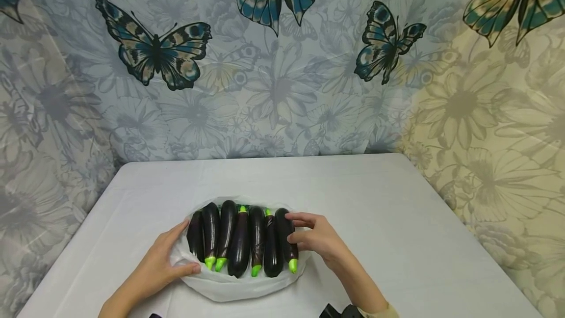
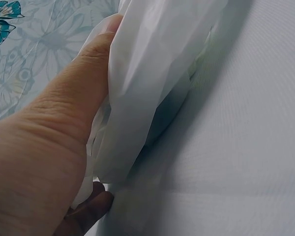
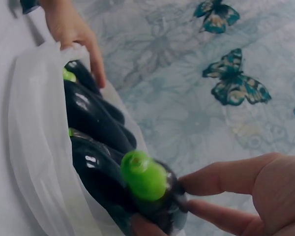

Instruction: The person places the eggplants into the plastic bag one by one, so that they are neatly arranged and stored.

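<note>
Several dark eggplants [image 1: 240, 249] lie side by side in a white plastic bag [image 1: 238, 291] whose mouth is spread wide. Some of their bright green stem ends point toward me, others away. My left hand [image 1: 154, 266] holds the bag's left side, thumb at the near rim; its thumb lies along the plastic in the left wrist view. At the row's right end, my right hand [image 1: 322, 239] grips the outermost eggplant [image 1: 282, 232] between thumb and fingers. That eggplant's green stem end [image 3: 145, 179] faces the right wrist camera. The bag partly hides the left fingers.
A white-covered table [image 1: 353, 195] carries the bag near its front. Behind it hangs a floral cloth [image 1: 282, 87] printed with butterflies. Small black objects [image 1: 340, 312] show at the bottom edge by the right sleeve [image 1: 381, 312].
</note>
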`<state>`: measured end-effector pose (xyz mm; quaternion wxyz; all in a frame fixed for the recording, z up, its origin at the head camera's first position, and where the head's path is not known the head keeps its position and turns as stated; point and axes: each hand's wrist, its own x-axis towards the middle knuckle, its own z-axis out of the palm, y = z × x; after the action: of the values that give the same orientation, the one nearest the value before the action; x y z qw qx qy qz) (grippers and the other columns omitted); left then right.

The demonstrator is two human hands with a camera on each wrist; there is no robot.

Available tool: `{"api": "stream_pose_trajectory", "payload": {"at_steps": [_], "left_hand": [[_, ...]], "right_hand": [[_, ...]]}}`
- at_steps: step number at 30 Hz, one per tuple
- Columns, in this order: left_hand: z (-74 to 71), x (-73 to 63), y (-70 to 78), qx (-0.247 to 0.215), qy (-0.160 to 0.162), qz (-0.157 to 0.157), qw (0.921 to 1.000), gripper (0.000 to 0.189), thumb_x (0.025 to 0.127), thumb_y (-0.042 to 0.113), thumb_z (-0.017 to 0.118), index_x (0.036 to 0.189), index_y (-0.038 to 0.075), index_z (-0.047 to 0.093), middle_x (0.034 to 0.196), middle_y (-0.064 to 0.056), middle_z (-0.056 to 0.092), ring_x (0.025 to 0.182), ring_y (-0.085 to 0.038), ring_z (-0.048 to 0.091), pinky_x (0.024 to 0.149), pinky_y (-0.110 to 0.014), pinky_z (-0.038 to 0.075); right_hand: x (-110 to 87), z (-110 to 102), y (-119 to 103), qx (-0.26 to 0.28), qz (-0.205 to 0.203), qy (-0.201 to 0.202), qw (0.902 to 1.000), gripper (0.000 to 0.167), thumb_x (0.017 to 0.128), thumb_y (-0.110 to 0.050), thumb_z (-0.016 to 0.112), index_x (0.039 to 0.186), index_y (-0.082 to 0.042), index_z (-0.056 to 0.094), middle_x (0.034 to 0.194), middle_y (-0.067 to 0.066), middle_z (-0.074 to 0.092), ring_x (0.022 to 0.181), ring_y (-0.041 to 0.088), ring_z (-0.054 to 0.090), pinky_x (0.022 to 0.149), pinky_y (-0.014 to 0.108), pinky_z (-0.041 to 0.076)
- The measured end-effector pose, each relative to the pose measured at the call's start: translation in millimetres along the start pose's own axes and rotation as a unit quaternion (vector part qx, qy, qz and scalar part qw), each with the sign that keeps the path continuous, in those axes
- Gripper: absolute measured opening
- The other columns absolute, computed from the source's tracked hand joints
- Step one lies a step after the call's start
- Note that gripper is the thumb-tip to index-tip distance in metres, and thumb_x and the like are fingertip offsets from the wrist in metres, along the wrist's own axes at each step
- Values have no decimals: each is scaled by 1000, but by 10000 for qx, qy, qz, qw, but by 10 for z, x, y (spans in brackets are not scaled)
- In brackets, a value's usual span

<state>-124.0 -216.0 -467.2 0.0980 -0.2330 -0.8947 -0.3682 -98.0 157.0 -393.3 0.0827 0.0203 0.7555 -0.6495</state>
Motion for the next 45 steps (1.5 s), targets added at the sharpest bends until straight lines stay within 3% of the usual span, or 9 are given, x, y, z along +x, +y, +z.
{"api": "stream_pose_trajectory", "payload": {"at_steps": [1,4,6,14,21,28,36,45], "left_hand": [[0,1,-1,-1,-4,-1,10000,106,66,43,90,149,4,39,138,-22,48,123,-37,43,100,-42,34],[4,5,-3,-64,-65,-31,10000,106,66,43,90,150,3,39,138,-23,47,123,-39,43,95,-59,35],[7,8,-9,-89,-94,-49,9999,106,66,44,90,150,3,38,138,-24,47,124,-40,43,96,-61,35],[-2,13,-18,-99,-167,-122,9997,107,66,45,89,150,3,38,139,-24,46,125,-40,42,96,-62,35],[-5,13,-7,-96,-215,-173,9996,107,67,46,89,150,4,37,139,-25,45,125,-42,41,96,-63,35],[7,12,-15,-76,-191,-146,9997,108,66,46,89,150,4,37,140,-23,45,125,-41,42,96,-62,35],[-3,3,-32,-112,-216,-148,9996,108,67,47,89,152,6,36,141,-22,45,126,-40,40,97,-62,34],[-15,10,-22,-105,-239,-194,9995,108,67,47,89,152,8,36,140,-23,45,126,-40,40,97,-62,34]], "right_hand": [[14,10,-1,-76,-25,18,10000,53,76,2,73,128,0,63,133,27,52,99,31,66,74,41,58],[54,31,5,-228,-94,27,9997,54,77,4,72,130,0,62,131,28,52,96,30,67,74,41,58],[75,43,13,-284,-137,26,9995,54,78,4,72,131,1,61,128,28,53,91,28,68,74,40,58],[101,80,50,-575,-326,172,9977,52,81,9,70,132,2,59,115,25,56,86,26,67,73,37,58],[83,63,93,-760,-241,307,9963,53,82,7,71,133,1,59,107,22,60,87,26,67,70,36,58],[61,79,160,-1332,-354,459,9894,61,77,-1,80,135,0,59,103,18,65,87,25,67,69,34,57],[76,144,160,-1929,-410,669,9781,60,78,-2,79,135,-2,59,83,8,67,74,19,63,61,33,52],[76,156,138,-2041,-236,505,9774,62,78,-9,82,133,4,56,74,2,68,69,16,64,62,36,51]]}}
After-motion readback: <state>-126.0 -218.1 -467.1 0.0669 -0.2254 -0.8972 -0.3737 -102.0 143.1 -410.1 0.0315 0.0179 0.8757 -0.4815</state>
